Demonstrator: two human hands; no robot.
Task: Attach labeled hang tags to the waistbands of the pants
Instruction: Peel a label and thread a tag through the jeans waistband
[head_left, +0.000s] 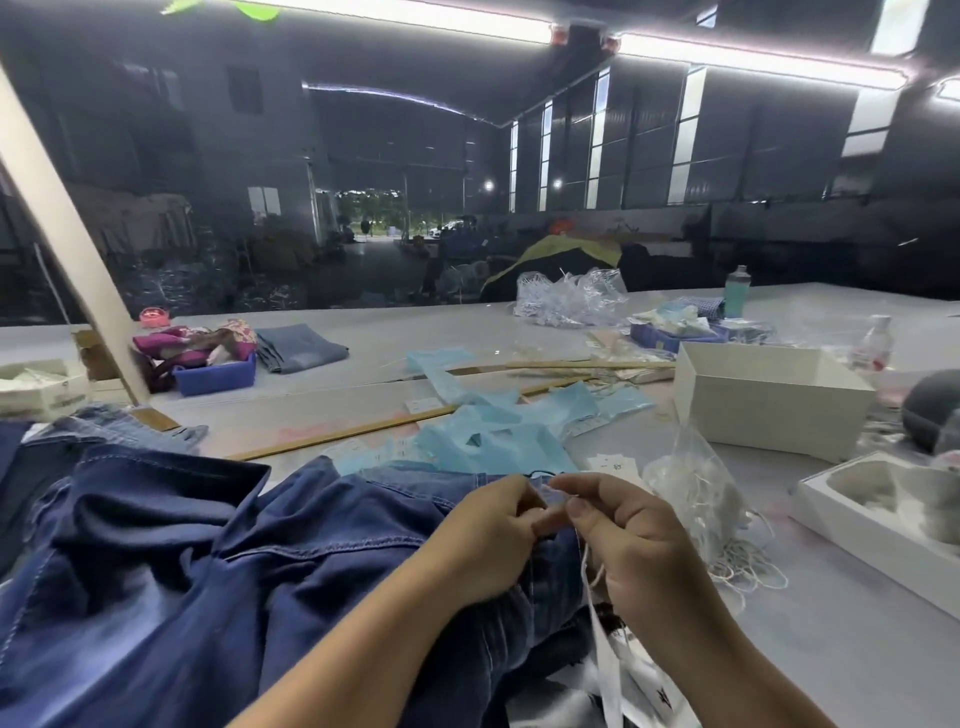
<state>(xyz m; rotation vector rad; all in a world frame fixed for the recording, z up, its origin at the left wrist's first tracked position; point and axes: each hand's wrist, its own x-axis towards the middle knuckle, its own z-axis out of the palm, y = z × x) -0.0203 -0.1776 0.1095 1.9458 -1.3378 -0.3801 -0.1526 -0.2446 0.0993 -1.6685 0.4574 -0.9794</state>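
Grey table (363, 332): jeans (208, 571) are gripped by the left hand (483, 540); string (589, 558) (white) is pinched by the right hand (628, 545), at 3 o'clock

The pants (218, 561) are dark blue denim, matt and woven, with paler stitched seams (a faded patch shows near the left edge). The surface (467, 332) is smooth, pale grey and faintly glossy, crossed by a bare wooden strip (332, 434), with thin light-blue plastic bags (493, 441) lying crinkled on it. The white box (769, 400) looks like matt card, and the clear bag of white string loops (696, 488) is shiny plastic film.
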